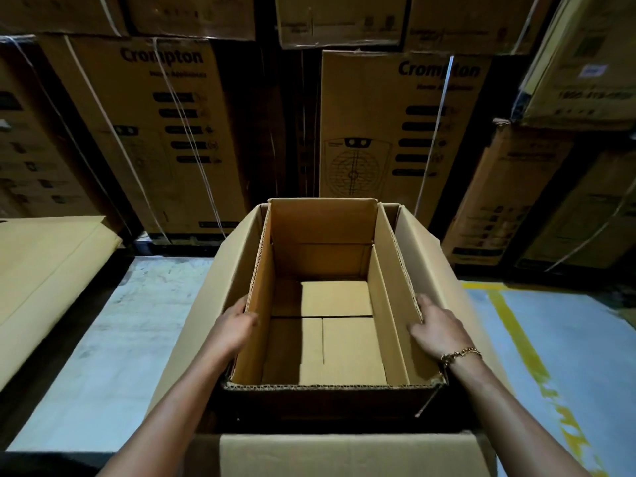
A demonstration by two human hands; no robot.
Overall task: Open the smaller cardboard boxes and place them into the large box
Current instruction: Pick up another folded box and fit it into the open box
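An opened smaller cardboard box (323, 228) stands upright inside the large box (203, 304), whose flaps splay outward. My left hand (234, 325) presses flat on the smaller box's left wall from outside. On the right wall rests my right hand (437, 330), with a gold bracelet on its wrist. The smaller box's top flaps stand up and its bottom flaps lie folded flat inside. The large box's near flap (344, 456) lies open toward me.
Tall stacks of strapped printed cartons (165, 132) form a wall right behind the boxes. A stack of flat cardboard sheets (44, 280) lies at the left. The grey concrete floor has a yellow painted line (523, 342) at the right.
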